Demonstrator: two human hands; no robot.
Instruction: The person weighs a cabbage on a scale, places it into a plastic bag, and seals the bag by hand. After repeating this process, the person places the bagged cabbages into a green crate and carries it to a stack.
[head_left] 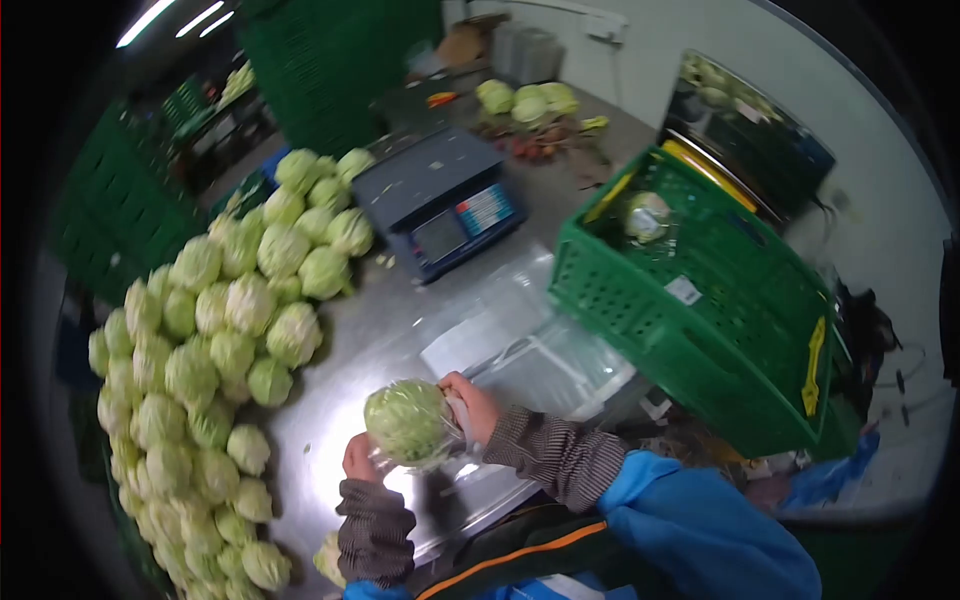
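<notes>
A green cabbage [405,420] sits inside a clear plastic bag [432,395] just above the metal table. My right hand [475,405] is closed on the gathered end of the bag, at the cabbage's right side. On the lower left, my left hand [360,458] has its fingers pinched on the bag's film beside the cabbage. A stack of flat clear bags [530,350] lies on the table beyond my right hand. Part of another cabbage [328,560] shows near my left sleeve.
A large pile of cabbages [215,370] fills the left side. Beyond the hands stands a weighing scale [440,200]. A green crate [690,350] on the right holds one wrapped cabbage [648,218]. Several cabbages [528,100] lie at the back, near the wall.
</notes>
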